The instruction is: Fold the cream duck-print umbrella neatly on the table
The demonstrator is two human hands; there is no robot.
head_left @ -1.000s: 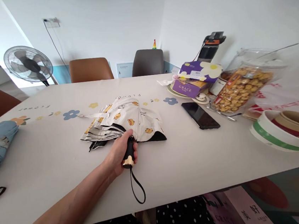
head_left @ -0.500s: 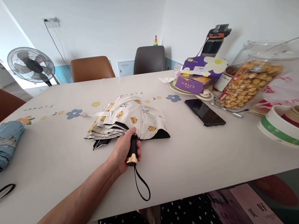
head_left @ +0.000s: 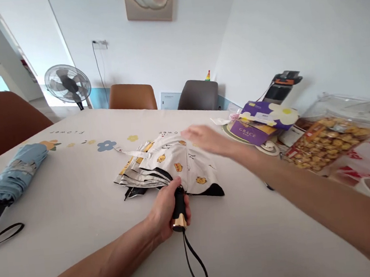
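A white folding umbrella with small yellow cartoon prints lies collapsed on the table, its canopy loose and partly fanned out. My left hand is wrapped round its black and gold handle, and a black wrist strap hangs from the handle's end. Above the far right part of the canopy is my right hand, blurred by motion, its fingers stretched out to the left with nothing in them. Whether it touches the fabric I cannot tell.
A rolled blue umbrella lies at the left. To the right stand a purple box on plates, a large jar of snacks and a black bottle. Chairs and a fan are beyond the white table.
My right arm has come in from the right, over the umbrella, and now covers most of the phone. The view has tilted up. My left hand keeps its hold on the handle.
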